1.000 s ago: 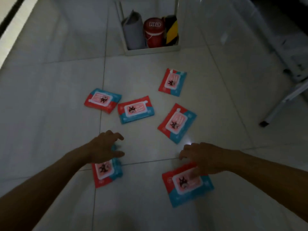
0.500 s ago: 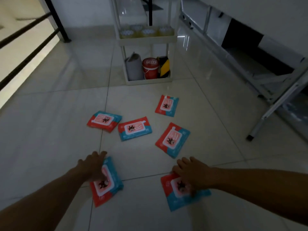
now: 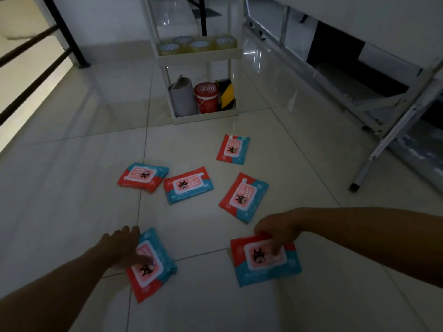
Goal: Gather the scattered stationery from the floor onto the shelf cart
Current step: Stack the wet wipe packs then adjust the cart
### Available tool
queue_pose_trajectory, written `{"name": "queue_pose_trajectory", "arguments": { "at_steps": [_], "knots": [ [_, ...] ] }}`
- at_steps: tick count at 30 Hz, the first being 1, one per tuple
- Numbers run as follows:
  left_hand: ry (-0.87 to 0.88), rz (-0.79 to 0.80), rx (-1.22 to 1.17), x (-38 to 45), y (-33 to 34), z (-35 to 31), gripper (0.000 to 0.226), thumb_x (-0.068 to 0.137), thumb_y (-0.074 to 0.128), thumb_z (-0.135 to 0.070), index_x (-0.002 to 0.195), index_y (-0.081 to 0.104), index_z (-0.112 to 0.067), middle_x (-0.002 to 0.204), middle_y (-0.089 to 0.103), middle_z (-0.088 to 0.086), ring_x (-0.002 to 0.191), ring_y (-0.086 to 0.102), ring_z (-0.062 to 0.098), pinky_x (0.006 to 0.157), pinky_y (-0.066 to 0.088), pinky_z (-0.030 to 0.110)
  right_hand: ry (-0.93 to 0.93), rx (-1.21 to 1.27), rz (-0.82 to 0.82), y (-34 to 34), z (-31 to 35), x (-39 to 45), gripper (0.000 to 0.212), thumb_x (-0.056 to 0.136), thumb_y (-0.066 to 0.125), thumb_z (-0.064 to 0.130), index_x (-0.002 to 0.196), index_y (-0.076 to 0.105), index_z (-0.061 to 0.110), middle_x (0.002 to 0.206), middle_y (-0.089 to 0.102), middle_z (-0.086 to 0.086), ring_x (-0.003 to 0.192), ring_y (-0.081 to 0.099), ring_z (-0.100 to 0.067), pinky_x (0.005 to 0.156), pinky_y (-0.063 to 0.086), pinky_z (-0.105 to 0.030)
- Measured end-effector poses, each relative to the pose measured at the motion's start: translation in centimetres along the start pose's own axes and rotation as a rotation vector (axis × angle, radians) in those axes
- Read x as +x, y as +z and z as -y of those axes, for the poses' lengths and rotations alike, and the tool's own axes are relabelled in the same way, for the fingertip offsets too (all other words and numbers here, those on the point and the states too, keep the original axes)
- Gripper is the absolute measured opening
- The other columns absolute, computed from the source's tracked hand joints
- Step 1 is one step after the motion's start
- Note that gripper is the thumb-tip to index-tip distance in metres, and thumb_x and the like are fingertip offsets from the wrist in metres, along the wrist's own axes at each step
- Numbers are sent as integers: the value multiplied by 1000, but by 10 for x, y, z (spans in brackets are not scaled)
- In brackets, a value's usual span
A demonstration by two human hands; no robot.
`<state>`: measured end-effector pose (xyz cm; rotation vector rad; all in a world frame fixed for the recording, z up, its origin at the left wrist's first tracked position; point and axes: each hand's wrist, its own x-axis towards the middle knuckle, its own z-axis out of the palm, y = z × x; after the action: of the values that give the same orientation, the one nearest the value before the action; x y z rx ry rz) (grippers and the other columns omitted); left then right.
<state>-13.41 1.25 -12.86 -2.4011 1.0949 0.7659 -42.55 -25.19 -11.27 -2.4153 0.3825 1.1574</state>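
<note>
Several red-and-blue packets lie on the tiled floor. My left hand grips the near-left packet at its left edge, thumb on top. My right hand pinches the top edge of the near-right packet, thumb on its label. Farther off lie loose packets: one at the left, one in the middle, one to the right and one at the far right. The white shelf cart stands beyond them.
The cart's bottom tier holds a grey roll, a red tub and black-yellow tape; its upper tier holds tape rolls. A metal frame leg stands at the right. A dark railing runs along the left.
Both hands have closed on the two nearest packets; the right hand shifted from lying flat on its packet to pinching its top edge. The view has tilted up, showing more of the cart.
</note>
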Motion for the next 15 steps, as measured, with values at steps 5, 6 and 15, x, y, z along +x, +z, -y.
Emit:
{"name": "queue_pose_trajectory", "arguments": {
  "at_steps": [5,6,15],
  "knots": [
    [19,113,-421,4,2,7,53,71,83,-48,106,65,-12,89,75,-5,78,73,7,72,57,21,-43,293,-159,-25,-12,-4,25,83,75,28,104,62,28,108,69,3,88,68,-8,76,57,-27],
    [39,118,-484,2,2,7,44,72,84,-41,101,69,-12,86,76,-3,75,74,8,69,57,21,-40,345,-201,-28,-12,-5,26,82,77,28,104,63,28,108,69,3,89,69,-7,77,57,-27],
    [142,180,-1106,-18,-31,8,35,88,70,-13,120,60,-22,102,76,7,97,72,26,76,58,39,-115,746,-386,-54,11,-10,28,82,75,12,108,66,16,102,73,1,91,72,-12,77,58,-28]
  ]
}}
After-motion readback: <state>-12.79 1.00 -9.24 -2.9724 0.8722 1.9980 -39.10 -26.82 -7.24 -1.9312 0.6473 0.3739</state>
